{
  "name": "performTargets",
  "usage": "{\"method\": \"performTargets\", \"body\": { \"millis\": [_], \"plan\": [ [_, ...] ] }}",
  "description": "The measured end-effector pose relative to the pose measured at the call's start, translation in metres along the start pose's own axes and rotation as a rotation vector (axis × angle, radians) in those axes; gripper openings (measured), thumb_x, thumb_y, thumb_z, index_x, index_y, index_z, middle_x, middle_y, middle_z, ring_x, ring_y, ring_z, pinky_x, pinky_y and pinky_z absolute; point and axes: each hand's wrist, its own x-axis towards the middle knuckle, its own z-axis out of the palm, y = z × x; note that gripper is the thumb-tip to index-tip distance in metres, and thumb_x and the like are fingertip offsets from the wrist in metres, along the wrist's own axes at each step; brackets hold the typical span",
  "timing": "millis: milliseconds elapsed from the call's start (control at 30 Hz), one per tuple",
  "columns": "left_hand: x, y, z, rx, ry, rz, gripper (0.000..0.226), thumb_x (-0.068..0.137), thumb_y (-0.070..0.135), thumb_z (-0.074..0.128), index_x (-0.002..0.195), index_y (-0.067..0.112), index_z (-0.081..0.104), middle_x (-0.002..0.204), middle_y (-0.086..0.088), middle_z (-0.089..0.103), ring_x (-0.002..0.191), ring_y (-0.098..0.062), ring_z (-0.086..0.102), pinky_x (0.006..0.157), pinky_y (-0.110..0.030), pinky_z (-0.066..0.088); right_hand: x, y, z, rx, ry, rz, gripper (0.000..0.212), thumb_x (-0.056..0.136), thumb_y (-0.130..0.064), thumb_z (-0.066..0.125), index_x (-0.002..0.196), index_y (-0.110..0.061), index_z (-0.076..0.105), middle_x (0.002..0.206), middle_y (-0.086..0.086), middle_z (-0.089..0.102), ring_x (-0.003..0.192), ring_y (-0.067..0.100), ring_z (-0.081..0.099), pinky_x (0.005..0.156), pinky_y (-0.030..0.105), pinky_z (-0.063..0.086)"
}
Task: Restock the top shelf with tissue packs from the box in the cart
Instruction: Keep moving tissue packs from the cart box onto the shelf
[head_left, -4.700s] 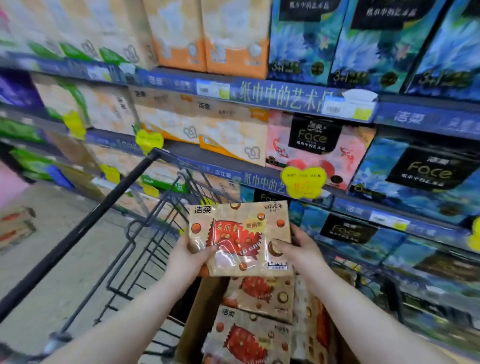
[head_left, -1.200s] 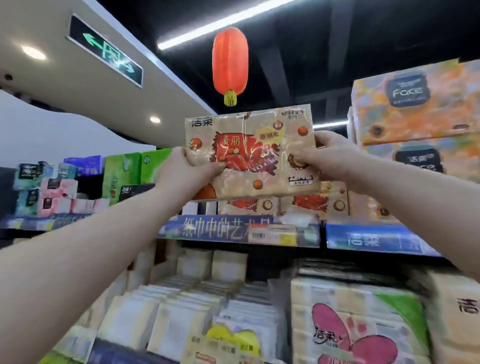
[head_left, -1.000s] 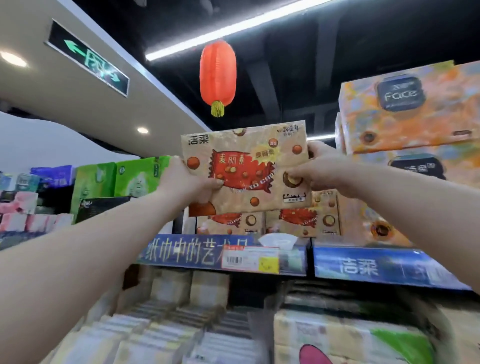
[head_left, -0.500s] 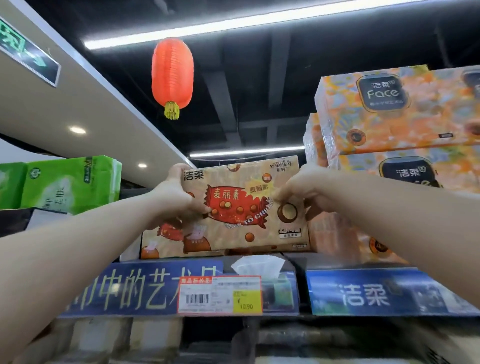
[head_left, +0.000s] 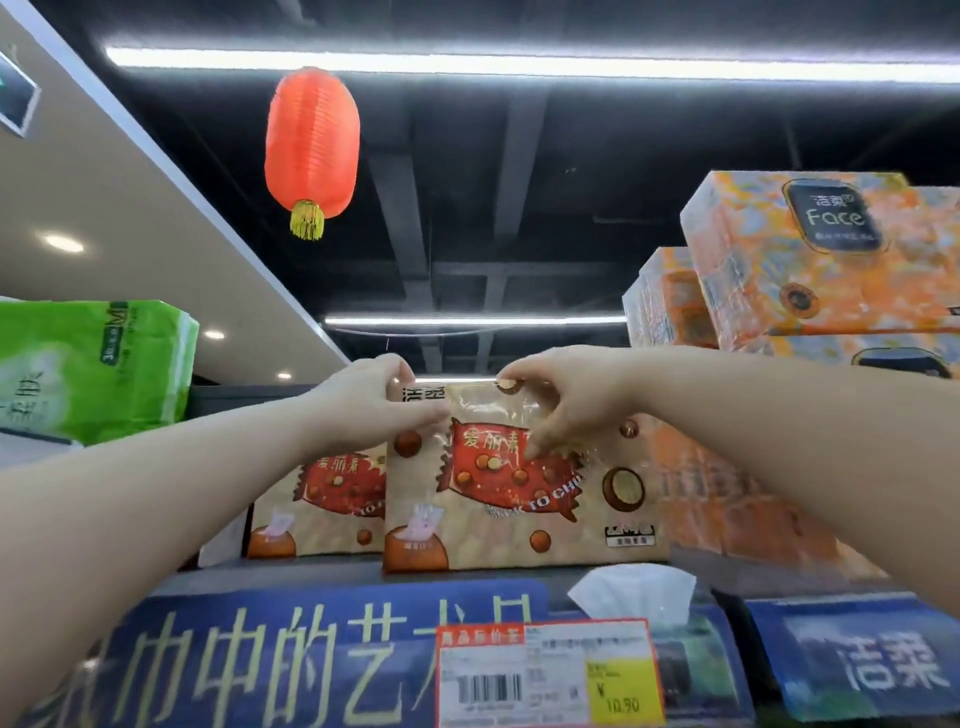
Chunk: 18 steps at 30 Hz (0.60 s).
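On the top shelf (head_left: 291, 570) the brown tissue pack (head_left: 519, 504) is stood upright, long axis along the edge, pinched at its top edge by left hand (head_left: 363, 408) and right hand (head_left: 563, 395), its bulk below both.

Bright ceiling strip light (head_left: 519, 65) glares; wide-angle edges bend, softly blurred.

Tissue pack (head_left: 524, 499) on top shelf (head_left: 291, 571)
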Motion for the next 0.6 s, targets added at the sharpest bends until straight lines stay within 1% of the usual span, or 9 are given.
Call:
{"method": "performTargets", "body": {
  "millis": [33, 67, 100, 133, 200, 267, 333, 467, 600],
  "plan": [
    [0.004, -0.001, -0.001, 0.014, 0.073, 0.032, 0.050, 0.085, 0.053, 0.057, 0.122, 0.020, 0.050, 0.120, -0.001, 0.053, 0.104, -0.016, 0.054, 0.068, -0.024, 0.045, 0.007, 0.000, 0.000, 0.038, -0.035, 0.022, 0.087, 0.074, -0.034, 0.078, 0.145, -0.033, 0.029, 0.137, -0.004, 0.045, 0.123, 0.021, 0.047, 0.100, 0.036, 0.044],
    [0.009, -0.003, -0.002, 0.018, 0.141, 0.069, 0.047, 0.087, 0.052, 0.054, 0.120, 0.018, 0.053, 0.121, -0.002, 0.055, 0.105, -0.017, 0.054, 0.072, -0.027, 0.046, 0.013, 0.001, -0.001, 0.069, -0.067, 0.050, 0.088, 0.072, -0.033, 0.079, 0.144, -0.036, 0.029, 0.135, -0.003, 0.046, 0.120, 0.023, 0.049, 0.097, 0.040, 0.048],
    [0.012, -0.005, -0.003, 0.022, 0.198, 0.108, 0.044, 0.089, 0.051, 0.052, 0.118, 0.017, 0.055, 0.120, -0.003, 0.056, 0.104, -0.017, 0.054, 0.075, -0.029, 0.047, 0.018, 0.002, -0.003, 0.087, -0.092, 0.077, 0.089, 0.071, -0.032, 0.080, 0.143, -0.038, 0.029, 0.134, -0.003, 0.046, 0.118, 0.025, 0.051, 0.093, 0.043, 0.051],
    [0.016, -0.008, -0.005, 0.035, 0.238, 0.140, 0.042, 0.091, 0.049, 0.050, 0.115, 0.016, 0.057, 0.117, -0.003, 0.056, 0.101, -0.017, 0.055, 0.076, -0.030, 0.048, 0.022, 0.003, -0.006, 0.084, -0.112, 0.094, 0.088, 0.071, -0.033, 0.081, 0.143, -0.038, 0.030, 0.132, -0.003, 0.046, 0.116, 0.026, 0.053, 0.091, 0.043, 0.053],
    [0.021, -0.015, -0.006, 0.079, 0.304, 0.175, 0.036, 0.093, 0.045, 0.048, 0.111, 0.014, 0.057, 0.114, -0.003, 0.055, 0.095, -0.017, 0.056, 0.074, -0.029, 0.047, 0.028, 0.005, -0.011, 0.025, -0.133, 0.100, 0.085, 0.071, -0.036, 0.080, 0.142, -0.032, 0.034, 0.125, -0.005, 0.048, 0.113, 0.022, 0.054, 0.089, 0.038, 0.053],
    [0.024, -0.025, -0.003, 0.107, 0.357, 0.160, 0.033, 0.095, 0.041, 0.047, 0.112, 0.014, 0.056, 0.116, -0.003, 0.054, 0.095, -0.017, 0.055, 0.074, -0.030, 0.046, 0.033, 0.009, -0.014, -0.021, -0.138, 0.120, 0.085, 0.070, -0.037, 0.080, 0.141, -0.028, 0.035, 0.115, -0.007, 0.047, 0.108, 0.019, 0.053, 0.088, 0.035, 0.052],
    [0.024, -0.036, 0.003, 0.130, 0.347, 0.111, 0.032, 0.095, 0.039, 0.047, 0.114, 0.015, 0.055, 0.118, -0.003, 0.054, 0.098, -0.018, 0.054, 0.077, -0.031, 0.046, 0.040, 0.017, -0.013, -0.075, -0.155, 0.163, 0.084, 0.069, -0.036, 0.082, 0.140, -0.025, 0.038, 0.112, -0.008, 0.050, 0.107, 0.019, 0.055, 0.091, 0.037, 0.052],
    [0.024, -0.044, 0.011, 0.239, 0.230, 0.060, 0.035, 0.093, 0.039, 0.050, 0.121, 0.017, 0.051, 0.125, -0.003, 0.052, 0.110, -0.020, 0.052, 0.090, -0.038, 0.048, 0.052, 0.038, -0.005, -0.137, -0.184, 0.256, 0.071, 0.070, -0.030, 0.081, 0.132, -0.024, 0.046, 0.113, -0.003, 0.058, 0.105, 0.022, 0.061, 0.089, 0.039, 0.055],
    [0.024, -0.043, 0.015, 0.236, 0.222, 0.065, 0.038, 0.093, 0.040, 0.050, 0.124, 0.018, 0.049, 0.130, -0.003, 0.050, 0.115, -0.021, 0.051, 0.093, -0.038, 0.048, 0.065, 0.048, 0.007, -0.106, -0.168, 0.288, 0.069, 0.072, -0.031, 0.079, 0.131, -0.023, 0.044, 0.116, -0.001, 0.056, 0.109, 0.024, 0.059, 0.091, 0.042, 0.053]
  ]
}}
